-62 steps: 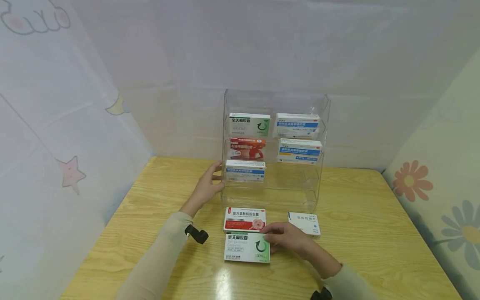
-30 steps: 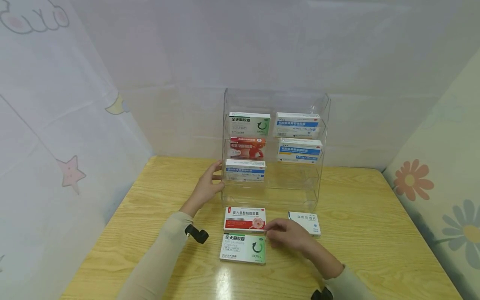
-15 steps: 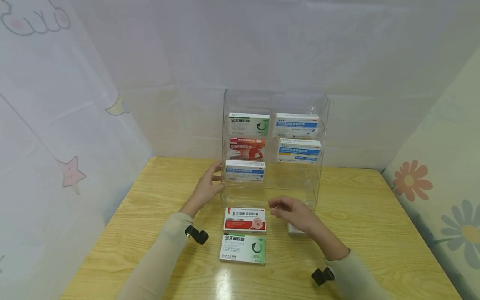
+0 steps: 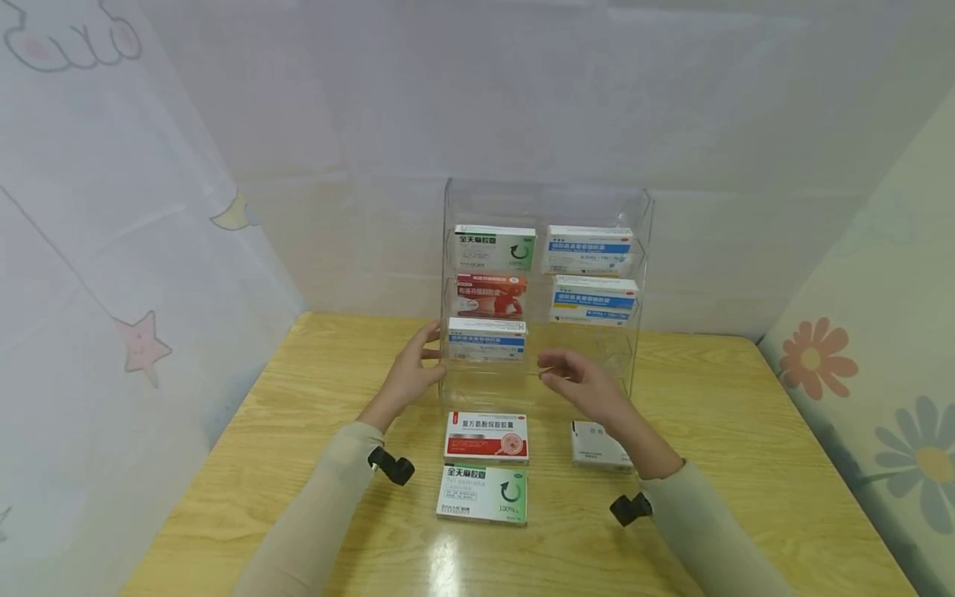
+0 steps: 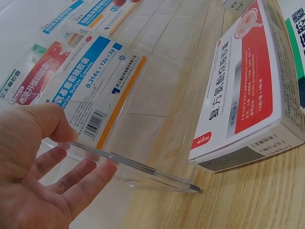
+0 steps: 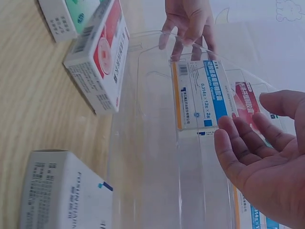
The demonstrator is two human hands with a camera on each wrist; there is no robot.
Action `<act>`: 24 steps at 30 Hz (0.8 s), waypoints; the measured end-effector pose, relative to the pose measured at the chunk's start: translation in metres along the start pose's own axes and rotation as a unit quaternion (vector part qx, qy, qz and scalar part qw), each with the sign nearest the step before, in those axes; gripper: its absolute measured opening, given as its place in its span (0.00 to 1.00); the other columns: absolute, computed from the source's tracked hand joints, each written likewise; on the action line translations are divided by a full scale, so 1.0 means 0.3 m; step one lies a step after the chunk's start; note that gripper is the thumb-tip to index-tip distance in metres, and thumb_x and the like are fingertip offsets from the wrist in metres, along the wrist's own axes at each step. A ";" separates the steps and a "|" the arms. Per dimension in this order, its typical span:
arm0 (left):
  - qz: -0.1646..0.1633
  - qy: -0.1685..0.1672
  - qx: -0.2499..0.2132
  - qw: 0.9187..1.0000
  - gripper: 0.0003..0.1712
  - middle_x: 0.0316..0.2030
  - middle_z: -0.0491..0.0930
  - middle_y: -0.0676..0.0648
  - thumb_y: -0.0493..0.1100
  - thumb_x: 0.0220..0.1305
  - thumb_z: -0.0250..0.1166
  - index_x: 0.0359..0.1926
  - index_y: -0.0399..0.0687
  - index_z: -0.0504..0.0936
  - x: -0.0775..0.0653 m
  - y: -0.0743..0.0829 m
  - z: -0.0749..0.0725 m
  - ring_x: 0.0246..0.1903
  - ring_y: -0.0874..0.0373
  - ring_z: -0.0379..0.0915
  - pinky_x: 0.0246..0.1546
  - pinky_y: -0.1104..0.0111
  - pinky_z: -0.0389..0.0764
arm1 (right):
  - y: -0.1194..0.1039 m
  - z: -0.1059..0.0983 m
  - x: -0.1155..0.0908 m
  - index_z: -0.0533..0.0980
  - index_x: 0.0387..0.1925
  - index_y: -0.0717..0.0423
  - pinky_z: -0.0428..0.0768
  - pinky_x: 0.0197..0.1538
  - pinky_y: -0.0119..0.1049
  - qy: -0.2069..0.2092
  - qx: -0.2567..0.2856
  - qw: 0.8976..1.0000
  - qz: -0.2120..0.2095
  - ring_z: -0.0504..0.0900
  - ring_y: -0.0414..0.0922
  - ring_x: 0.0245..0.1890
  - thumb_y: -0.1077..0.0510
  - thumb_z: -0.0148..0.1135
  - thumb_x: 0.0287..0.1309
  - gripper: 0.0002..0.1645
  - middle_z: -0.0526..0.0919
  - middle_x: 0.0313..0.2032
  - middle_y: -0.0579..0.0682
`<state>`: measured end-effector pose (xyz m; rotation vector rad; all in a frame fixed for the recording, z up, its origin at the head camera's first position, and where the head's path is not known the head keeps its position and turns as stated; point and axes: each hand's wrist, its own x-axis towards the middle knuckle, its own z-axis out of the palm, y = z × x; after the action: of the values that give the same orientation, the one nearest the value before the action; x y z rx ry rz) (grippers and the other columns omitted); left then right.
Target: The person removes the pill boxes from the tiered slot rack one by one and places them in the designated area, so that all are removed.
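Note:
My left hand [image 4: 409, 371] grips the left side panel of a clear display rack [image 4: 481, 385], thumb on one face and fingers on the other in the left wrist view. Beside it, a blue-and-white medicine box [image 4: 487, 342] stands in the rack's third tier. My right hand [image 4: 585, 390] hovers in front of that tier, to the right of this box, its fingers loosely bent with nothing in them. On the table before the rack lie a red-and-white medicine box [image 4: 487, 437], a green-and-white medicine box [image 4: 482, 495] and a white medicine box [image 4: 599, 445], partly covered by the right forearm.
Higher tiers hold a green-and-white box [image 4: 495, 249], a red box [image 4: 491, 296] and two more blue-and-white boxes, one upper [image 4: 588, 250] and one lower [image 4: 594, 300]. A cloth backdrop [image 4: 358, 240] hangs behind the wooden table [image 4: 298, 398].
The green-and-white box on the table shifted slightly left and my right hand let go of it. That hand then rose forward to the rack. My left hand stayed at the side panel.

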<state>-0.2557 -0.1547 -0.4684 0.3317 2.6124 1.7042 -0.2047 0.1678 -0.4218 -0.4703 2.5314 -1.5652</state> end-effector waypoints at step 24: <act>-0.003 0.001 -0.009 1.000 0.49 0.72 0.64 0.43 0.30 0.61 0.63 0.79 0.61 0.56 0.005 -0.004 -0.001 0.61 0.41 0.71 0.48 0.53 0.84 | -0.018 0.011 0.171 0.71 0.68 0.50 0.79 0.62 0.49 0.054 -0.036 0.998 -0.010 0.79 0.52 0.60 0.56 0.63 0.68 0.28 0.79 0.61 0.52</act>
<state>-0.2573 -0.1549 -0.4691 0.3233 2.5954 1.7255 -0.2513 0.1460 -0.4157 -0.4305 2.6805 -1.5501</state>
